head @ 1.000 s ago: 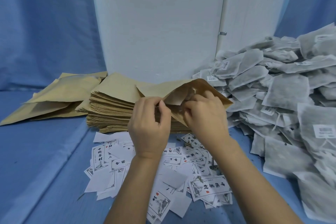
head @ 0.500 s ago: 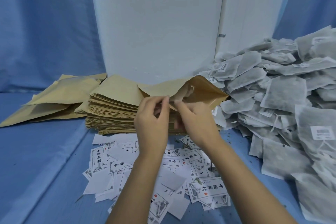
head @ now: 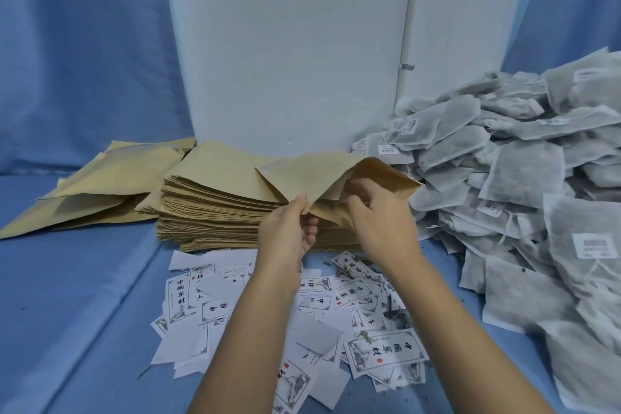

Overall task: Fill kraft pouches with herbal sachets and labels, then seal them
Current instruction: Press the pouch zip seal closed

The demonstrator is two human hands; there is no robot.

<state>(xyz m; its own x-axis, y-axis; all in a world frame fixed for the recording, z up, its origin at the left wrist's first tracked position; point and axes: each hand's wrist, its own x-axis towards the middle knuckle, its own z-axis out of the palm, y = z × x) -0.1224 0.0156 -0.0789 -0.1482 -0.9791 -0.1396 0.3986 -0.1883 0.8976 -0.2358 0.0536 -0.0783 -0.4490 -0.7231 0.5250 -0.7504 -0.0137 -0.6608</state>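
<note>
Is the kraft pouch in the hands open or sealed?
Open. The left hand and right hand hold the kraft pouch with its mouth spread.

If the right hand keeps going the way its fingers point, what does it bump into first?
Most likely the inside of the open pouch: the right hand points into its mouth. Behind that lies the stack, though depth is hard to judge.
</note>
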